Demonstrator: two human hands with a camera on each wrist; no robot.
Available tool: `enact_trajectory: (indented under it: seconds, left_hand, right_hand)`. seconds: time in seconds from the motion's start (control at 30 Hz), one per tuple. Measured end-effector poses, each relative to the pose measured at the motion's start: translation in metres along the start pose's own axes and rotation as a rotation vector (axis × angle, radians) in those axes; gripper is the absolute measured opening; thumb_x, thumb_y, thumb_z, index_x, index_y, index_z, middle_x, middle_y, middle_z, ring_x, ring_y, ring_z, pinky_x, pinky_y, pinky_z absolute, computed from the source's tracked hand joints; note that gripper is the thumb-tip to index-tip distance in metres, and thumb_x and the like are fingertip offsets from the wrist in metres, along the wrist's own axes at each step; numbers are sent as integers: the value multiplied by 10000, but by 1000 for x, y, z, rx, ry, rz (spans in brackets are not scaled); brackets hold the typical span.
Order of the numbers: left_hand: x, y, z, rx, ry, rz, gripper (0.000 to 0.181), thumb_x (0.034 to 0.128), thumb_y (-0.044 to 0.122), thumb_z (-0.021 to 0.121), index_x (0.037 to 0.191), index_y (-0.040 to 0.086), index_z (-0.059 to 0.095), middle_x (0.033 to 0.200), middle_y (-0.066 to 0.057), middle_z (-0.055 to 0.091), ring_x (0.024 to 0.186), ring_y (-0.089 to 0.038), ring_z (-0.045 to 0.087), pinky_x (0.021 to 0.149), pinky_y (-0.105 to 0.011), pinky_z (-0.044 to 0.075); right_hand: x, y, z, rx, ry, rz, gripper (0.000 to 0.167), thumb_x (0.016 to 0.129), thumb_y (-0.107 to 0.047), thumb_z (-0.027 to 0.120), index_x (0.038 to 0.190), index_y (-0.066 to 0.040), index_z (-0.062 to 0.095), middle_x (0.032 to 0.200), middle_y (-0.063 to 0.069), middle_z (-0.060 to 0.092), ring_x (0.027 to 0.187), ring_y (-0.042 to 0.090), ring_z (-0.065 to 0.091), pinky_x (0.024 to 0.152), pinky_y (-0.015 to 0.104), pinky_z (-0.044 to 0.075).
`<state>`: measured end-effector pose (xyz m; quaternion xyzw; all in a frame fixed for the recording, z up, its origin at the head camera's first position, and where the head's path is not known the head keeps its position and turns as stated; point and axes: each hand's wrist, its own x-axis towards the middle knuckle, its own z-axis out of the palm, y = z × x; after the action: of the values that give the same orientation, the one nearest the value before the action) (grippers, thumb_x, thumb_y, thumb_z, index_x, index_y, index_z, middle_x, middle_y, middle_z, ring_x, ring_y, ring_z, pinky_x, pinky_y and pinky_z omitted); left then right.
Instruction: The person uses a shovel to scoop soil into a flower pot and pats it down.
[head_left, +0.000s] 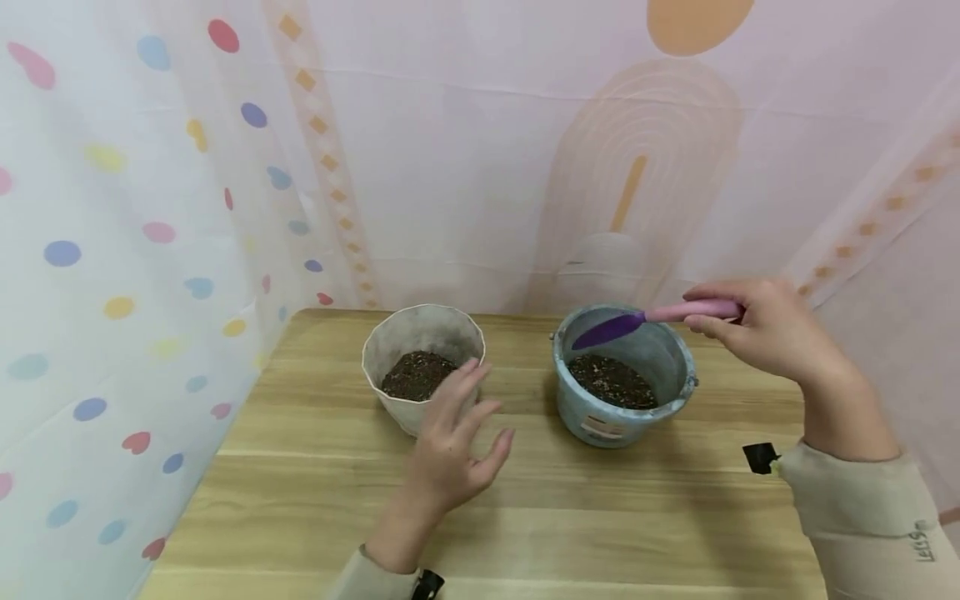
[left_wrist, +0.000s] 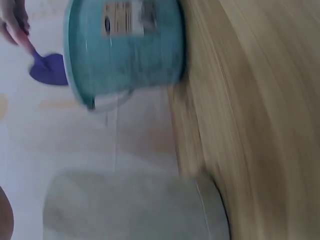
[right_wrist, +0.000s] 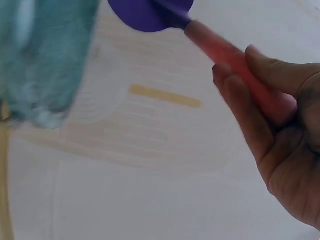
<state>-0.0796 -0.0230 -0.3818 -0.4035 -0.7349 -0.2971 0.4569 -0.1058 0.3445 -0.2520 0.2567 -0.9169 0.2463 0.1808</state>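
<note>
The right hand (head_left: 772, 329) grips the pink handle of a trowel (head_left: 693, 311), whose purple blade (head_left: 609, 330) is over the opening of a blue bucket (head_left: 600, 428) with dark soil (head_left: 613, 382) inside. In the right wrist view the fingers and thumb of the right hand (right_wrist: 285, 125) wrap the handle (right_wrist: 240, 70). The left hand (head_left: 450, 450), fingers spread and holding nothing, is in front of a whitish pot (head_left: 423, 321) that also contains dark soil (head_left: 416, 377). Whether its fingertips touch the pot's rim I cannot tell. The left wrist view shows the bucket (left_wrist: 130, 55) and pot (left_wrist: 125, 210) sideways.
Both containers stand toward the back of a wooden table (head_left: 315, 492), the pot left of the bucket with a gap between them. A patterned curtain (head_left: 465, 167) hangs behind the table and along its left side. A small black object (head_left: 761, 458) is beside the right sleeve.
</note>
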Motion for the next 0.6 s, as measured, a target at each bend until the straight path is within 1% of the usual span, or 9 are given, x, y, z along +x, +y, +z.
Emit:
enact_trajectory:
  seconds: [0.03,0.1,0.2,0.3,0.37,0.4,0.47,0.53,0.6]
  left_hand:
    - [2,3,5,-13,-47,-2,269,923,255,658,1061,25,681,1372,-238,570,1301,-414,520,1119,-496,408]
    - [5,8,17,-15,-178,-23,335,884,257,713,1135,38,676,1437,-207,531,1335,-383,498,1136,-486,393]
    - [9,18,36,16,-433,-59,530,869,277,771,1329,64,616,1573,-162,397,1428,-341,407,1183,-463,327]
    - [8,27,55,74,-685,-69,718,918,342,745,1520,91,445,1668,-135,204,1511,-312,260,1207,-454,275]
    - [6,32,64,113,-795,-67,783,945,392,708,1582,120,343,1690,-111,119,1535,-296,190,1213,-449,260]
    - [5,33,67,125,-826,-73,808,947,404,704,1596,128,311,1695,-97,102,1541,-285,166,1217,-450,251]
    - [3,34,70,164,-846,-81,822,949,430,696,1606,145,292,1696,-69,110,1544,-264,155,1224,-444,228]
    - [3,34,71,181,-829,-90,813,945,432,701,1602,161,306,1693,-41,143,1543,-248,167,1232,-436,210]
    - [3,33,69,178,-814,-97,806,945,425,704,1601,171,311,1690,-24,161,1542,-241,172,1237,-433,190]
  right_hand:
    - [1,2,4,-10,-24,6,239,871,-14,776,1109,-21,759,960,66,782,586,30,505,574,180,425]
    - [3,5,17,-54,-70,6,173,898,-37,754,1070,-50,768,948,21,785,585,46,490,576,217,427]
    - [8,9,42,-100,-103,-1,79,912,-34,733,984,-43,765,915,42,782,544,111,508,540,300,456]
    - [9,12,69,-108,-100,6,120,894,-1,737,1011,23,754,932,149,765,630,254,649,590,421,546]
    - [7,13,83,-109,-78,-11,191,872,29,750,1061,52,747,952,199,743,755,336,694,659,479,574]
    - [5,13,88,-107,-67,-35,222,859,41,758,1079,66,741,957,211,732,798,358,699,678,489,581]
    - [2,14,92,-98,-62,-107,249,840,74,761,1088,69,742,916,196,707,757,336,676,642,450,577]
    - [2,16,88,-86,-65,-181,261,812,100,773,1069,61,757,888,165,698,738,303,665,614,405,573]
    - [2,16,77,-76,-75,-210,257,796,119,773,1047,65,761,886,154,708,737,291,671,596,397,568]
